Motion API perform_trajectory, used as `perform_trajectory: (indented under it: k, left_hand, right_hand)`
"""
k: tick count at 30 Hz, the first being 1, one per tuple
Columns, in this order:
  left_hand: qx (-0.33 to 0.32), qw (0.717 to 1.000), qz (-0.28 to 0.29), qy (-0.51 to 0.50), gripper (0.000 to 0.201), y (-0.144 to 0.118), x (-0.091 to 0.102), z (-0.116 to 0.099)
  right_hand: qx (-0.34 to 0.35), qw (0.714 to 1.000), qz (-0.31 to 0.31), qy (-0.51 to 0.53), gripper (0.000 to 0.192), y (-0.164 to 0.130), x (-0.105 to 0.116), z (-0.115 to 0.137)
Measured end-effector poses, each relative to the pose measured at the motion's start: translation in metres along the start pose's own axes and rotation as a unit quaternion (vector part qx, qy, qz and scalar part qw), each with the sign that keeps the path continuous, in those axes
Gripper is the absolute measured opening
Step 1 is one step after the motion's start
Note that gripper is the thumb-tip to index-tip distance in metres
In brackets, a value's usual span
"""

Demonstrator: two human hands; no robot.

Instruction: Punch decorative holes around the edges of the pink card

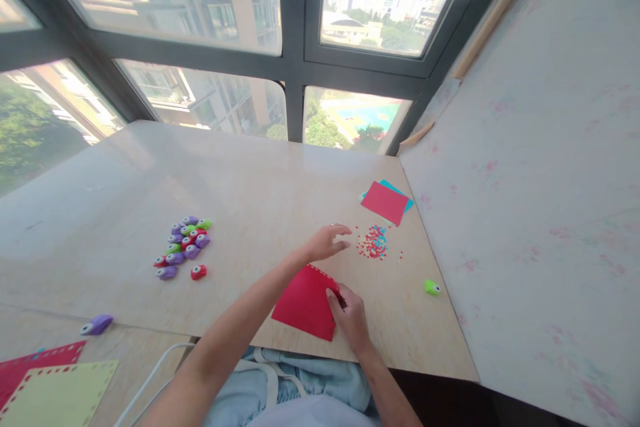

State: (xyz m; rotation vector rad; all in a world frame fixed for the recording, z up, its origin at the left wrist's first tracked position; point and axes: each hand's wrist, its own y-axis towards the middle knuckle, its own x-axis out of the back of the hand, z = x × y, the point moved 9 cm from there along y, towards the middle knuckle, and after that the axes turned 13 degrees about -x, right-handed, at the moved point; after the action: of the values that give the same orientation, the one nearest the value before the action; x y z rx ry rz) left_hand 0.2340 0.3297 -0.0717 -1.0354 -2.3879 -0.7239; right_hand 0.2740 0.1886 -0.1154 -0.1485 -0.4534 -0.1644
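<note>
A red sheet of paper (pixel 303 303) lies in front of me at the table's near edge, with small punched holes along its top and right edges. My right hand (pixel 353 320) grips its right edge, thumb on top. A small dark red thing shows between that hand's fingers, too covered to make out. Above the sheet, my left hand (pixel 327 243) reaches to the right with fingers apart and holds nothing. Its fingertips are just left of a scattered pile of red, blue and pale paper bits (pixel 374 243).
Several purple, red and green craft punches (pixel 185 243) cluster at left. A green punch (pixel 433 287) sits near the right wall, a purple one (pixel 97 325) at lower left. Red and blue sheets (pixel 385 202) lie at back right; a hole-edged yellow sheet (pixel 60 393) rests lower left.
</note>
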Motion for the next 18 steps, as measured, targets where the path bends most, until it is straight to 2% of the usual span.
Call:
perform_trajectory:
  k: [2, 5, 9, 11, 13, 15, 18]
  left_hand:
    - [0.054, 0.991, -0.109, -0.060, 0.021, -0.025, 0.034, 0.013]
    - [0.137, 0.960, -0.236, -0.066, 0.025, -0.084, 0.080, 0.028]
    - [0.234, 0.884, -0.404, -0.026, 0.034, -0.188, 0.120, 0.034]
    - [0.281, 0.821, -0.497, -0.006, 0.037, -0.243, 0.129, 0.031]
    - [0.334, 0.763, -0.553, -0.008, 0.041, -0.289, 0.126, 0.030]
    - [0.355, 0.733, -0.580, -0.009, 0.040, -0.318, 0.121, 0.026]
    - [0.346, 0.709, -0.613, 0.045, 0.035, -0.346, 0.123, 0.015]
  right_hand:
    - [0.008, 1.000, -0.011, -0.011, 0.032, -0.001, 0.001, 0.002]
    - [0.014, 0.999, -0.018, -0.025, 0.032, -0.001, 0.002, 0.005]
    - [0.021, 0.999, -0.021, -0.036, 0.034, -0.001, 0.002, 0.007]
    - [0.020, 0.999, -0.025, -0.037, 0.035, -0.001, 0.003, 0.007]
    - [0.014, 0.999, -0.021, -0.039, 0.035, 0.000, 0.003, 0.004]
    - [0.005, 0.999, -0.011, -0.040, 0.034, 0.000, 0.002, 0.001]
    - [-0.002, 0.999, -0.005, -0.041, 0.035, 0.002, 0.000, -0.002]
